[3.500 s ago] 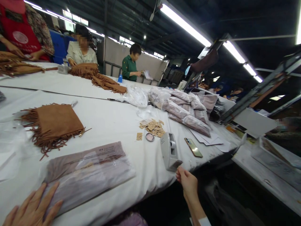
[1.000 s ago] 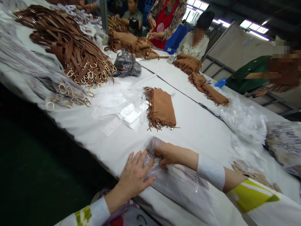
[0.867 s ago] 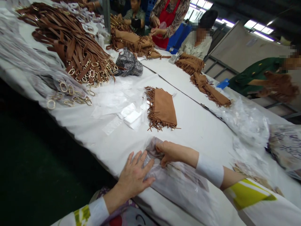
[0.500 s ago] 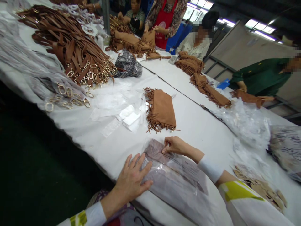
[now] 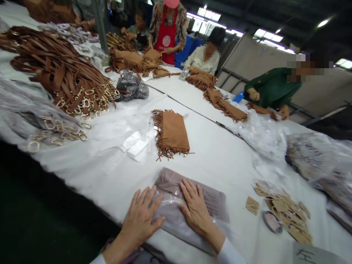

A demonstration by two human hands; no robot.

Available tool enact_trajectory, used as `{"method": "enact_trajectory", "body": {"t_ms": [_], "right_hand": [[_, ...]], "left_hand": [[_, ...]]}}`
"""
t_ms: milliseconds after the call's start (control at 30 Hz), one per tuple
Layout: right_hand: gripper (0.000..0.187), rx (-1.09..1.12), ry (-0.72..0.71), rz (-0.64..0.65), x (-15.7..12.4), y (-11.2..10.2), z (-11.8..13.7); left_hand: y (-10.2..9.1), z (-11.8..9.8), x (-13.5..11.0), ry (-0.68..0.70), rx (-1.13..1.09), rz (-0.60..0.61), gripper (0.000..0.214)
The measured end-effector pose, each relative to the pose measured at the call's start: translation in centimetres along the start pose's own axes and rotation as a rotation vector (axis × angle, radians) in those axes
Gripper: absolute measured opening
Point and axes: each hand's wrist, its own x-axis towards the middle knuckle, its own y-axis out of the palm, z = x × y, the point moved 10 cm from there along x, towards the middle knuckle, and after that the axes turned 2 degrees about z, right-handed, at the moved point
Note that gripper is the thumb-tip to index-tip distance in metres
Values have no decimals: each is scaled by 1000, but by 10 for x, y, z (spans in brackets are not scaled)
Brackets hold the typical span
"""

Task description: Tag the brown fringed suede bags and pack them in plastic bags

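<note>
A fringed brown bag in a clear plastic sleeve [image 5: 217, 200] lies flat at the near edge of the table. My right hand [image 5: 194, 205] rests palm down on the middle of it, fingers stretched out. At the sleeve's left end is my left hand [image 5: 143, 212], its fingers spread and touching the plastic. Just beyond lies an unwrapped tan fringed bag [image 5: 174, 132], fringe towards the left. White paper slips [image 5: 134, 145] and thin clear plastic sheets lie to its left.
Brown straps with gold clasps [image 5: 60, 73] are heaped at the left, beside plastic-wrapped straps [image 5: 24, 110]. Tan tags [image 5: 286, 212] and a tape roll [image 5: 272, 222] lie at the right, near filled plastic bags [image 5: 310, 154]. Several people work along the far side.
My right hand has let go of its pinch on the sleeve and now lies flat on it. The wrapped bag lies flatter. The camera view has turned to the right.
</note>
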Motion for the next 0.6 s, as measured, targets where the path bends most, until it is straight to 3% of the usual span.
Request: {"method": "enact_trajectory", "body": {"t_ms": [167, 233, 300, 367, 467, 600], "right_hand": [[57, -6, 365, -55, -59, 1, -100], [59, 15, 593, -192, -101, -10, -142], [66, 116, 786, -376, -147, -24, -168], [73, 304, 943, -516, -190, -28, -177], [77, 586, 1147, -558, -237, -12, -164], [67, 815, 1180, -587, -253, 23, -139]], "left_hand": [[2, -4, -2, 17, 44, -38, 60], [3, -4, -2, 23, 45, -43, 59], [6, -3, -4, 22, 35, -46, 60], [10, 2, -8, 9, 5, -62, 61], [15, 17, -12, -82, -94, -158, 65], [16, 28, 2, -225, -279, -225, 71]]}}
